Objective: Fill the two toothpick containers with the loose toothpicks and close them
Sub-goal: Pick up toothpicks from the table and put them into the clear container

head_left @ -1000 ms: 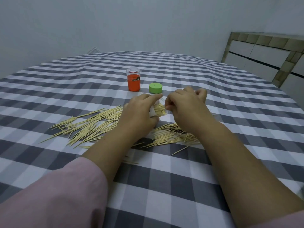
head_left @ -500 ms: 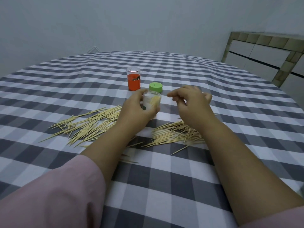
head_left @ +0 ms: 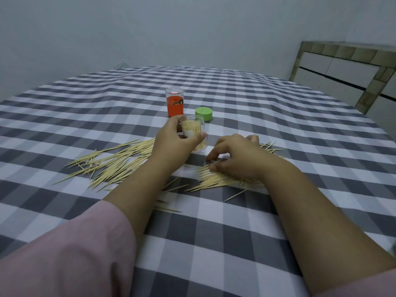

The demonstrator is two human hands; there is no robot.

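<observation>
**Clear container up in the left hand, right hand down on the toothpicks**

Head view. Gripped upright in the left hand (head_left: pixel 174 141): a clear container (head_left: pixel 194 133), open-topped, packed with toothpicks, thumb across its near side, fingers wrapped round the far side. Held just above the checked surface (head_left: pixel 278 116).

Just right of the container and nearer the camera: the right hand (head_left: pixel 237 156), palm down, fingers curled, fingertips (head_left: pixel 211 157) touching the near pile of loose toothpicks (head_left: pixel 216 179). Whether any toothpick is pinched: cannot tell.

Left of the container: a second, wider spread of loose toothpicks (head_left: pixel 111 162), fanning away from under the left wrist. A few stray ones nearer the camera, beneath the left forearm.

Beyond the container, just behind the left hand's fingers: an orange container (head_left: pixel 174 102), upright with a clear top section. Right of that, close behind the clear container: a green lid (head_left: pixel 204 114), lying flat on the surface, apart from both containers.

Far right of the container, off the surface: a tiled counter (head_left: pixel 347 67).
</observation>
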